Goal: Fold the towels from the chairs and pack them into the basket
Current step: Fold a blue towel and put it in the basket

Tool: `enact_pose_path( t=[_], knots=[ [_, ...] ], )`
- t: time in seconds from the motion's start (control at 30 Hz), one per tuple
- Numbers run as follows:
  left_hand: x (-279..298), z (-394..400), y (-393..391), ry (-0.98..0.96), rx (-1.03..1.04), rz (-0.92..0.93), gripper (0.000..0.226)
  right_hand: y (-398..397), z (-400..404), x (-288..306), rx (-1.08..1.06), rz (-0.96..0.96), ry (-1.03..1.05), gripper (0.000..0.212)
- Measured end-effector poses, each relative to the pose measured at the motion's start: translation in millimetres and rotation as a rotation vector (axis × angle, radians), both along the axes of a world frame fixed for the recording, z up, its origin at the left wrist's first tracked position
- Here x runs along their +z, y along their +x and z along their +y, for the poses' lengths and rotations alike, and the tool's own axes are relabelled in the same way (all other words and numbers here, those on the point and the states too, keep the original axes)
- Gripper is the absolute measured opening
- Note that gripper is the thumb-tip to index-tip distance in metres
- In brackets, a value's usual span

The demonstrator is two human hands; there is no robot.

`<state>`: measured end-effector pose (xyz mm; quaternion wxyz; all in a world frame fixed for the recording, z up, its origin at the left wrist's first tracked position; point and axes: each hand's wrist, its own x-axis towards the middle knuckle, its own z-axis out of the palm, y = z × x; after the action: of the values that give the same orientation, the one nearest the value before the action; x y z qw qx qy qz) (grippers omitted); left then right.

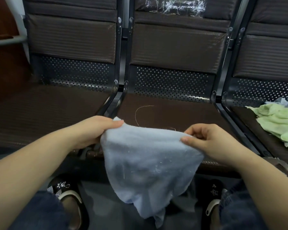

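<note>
Hanging in front of the middle chair seat, the light blue towel is pinched at its top corners by the left hand and right hand. A green towel lies crumpled on the seat right of the middle one.

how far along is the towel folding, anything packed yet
No basket or folded towel shows, so nothing looks packed. In hand: the left hand and right hand pinch the top edge of a blue towel, hanging unfolded. Left: a green towel lies crumpled on the right chair.
</note>
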<state>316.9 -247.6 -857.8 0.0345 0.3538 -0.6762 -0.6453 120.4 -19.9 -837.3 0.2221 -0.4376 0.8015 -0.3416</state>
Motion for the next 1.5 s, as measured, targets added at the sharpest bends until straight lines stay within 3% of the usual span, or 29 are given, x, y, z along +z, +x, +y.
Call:
enact_pose_path(
  t=[0.07,0.1,0.2,0.33,0.47,0.57,0.67,0.77,0.87,1.0,1.07,1.17,1.27,1.37,1.5],
  knots=[
    [-3,-5,7,-0.079,-0.111,-0.095,0.051,-2,2,-1,0.026,-0.007,0.041,0.016],
    [-5,-5,7,-0.097,-0.127,-0.082,0.045,-3,3,-2,0.053,-0.024,0.076,0.017],
    [-5,-5,6,-0.145,-0.025,0.02,0.031,-1,5,-2,0.151,-0.096,0.209,0.016],
    [-12,-25,13,-0.224,0.143,0.109,0.034,-9,12,-1,0.182,-0.043,0.39,0.02],
    [-24,-47,28,-0.326,0.212,-0.026,0.028,-30,28,2,0.104,0.015,0.628,0.036],
    [-38,-57,36,-0.315,0.174,-0.19,0.018,-46,43,1,0.045,-0.052,0.721,0.029],
    [-41,-57,43,-0.189,0.045,-0.334,0.016,-57,52,-5,-0.045,-0.064,0.652,0.018],
    [-36,-50,43,-0.086,-0.081,-0.327,0.017,-57,45,-16,-0.066,-0.064,0.55,0.018],
    [-33,-38,33,-0.125,-0.124,-0.263,0.015,-41,27,-29,0.002,0.004,0.512,0.014],
    [-26,-15,19,-0.332,-0.296,-0.182,0.022,-6,-1,-38,0.128,0.066,0.367,0.005],
    [-20,1,11,-0.349,-0.362,-0.125,0.022,14,-13,-40,0.184,-0.023,0.262,0.006],
    [-12,24,-5,-0.334,-0.428,-0.009,0.016,42,-27,-45,0.226,-0.241,0.127,0.027],
    [-6,35,-10,-0.3,-0.445,0.073,0.015,56,-35,-48,0.249,-0.301,0.049,0.018],
    [-1,31,-12,-0.372,-0.367,0.108,0.017,55,-37,-47,0.249,-0.374,0.033,0.027],
    [5,12,-8,-0.486,-0.19,0.062,0.024,44,-33,-44,0.272,-0.553,0.123,0.013]
  ],
)
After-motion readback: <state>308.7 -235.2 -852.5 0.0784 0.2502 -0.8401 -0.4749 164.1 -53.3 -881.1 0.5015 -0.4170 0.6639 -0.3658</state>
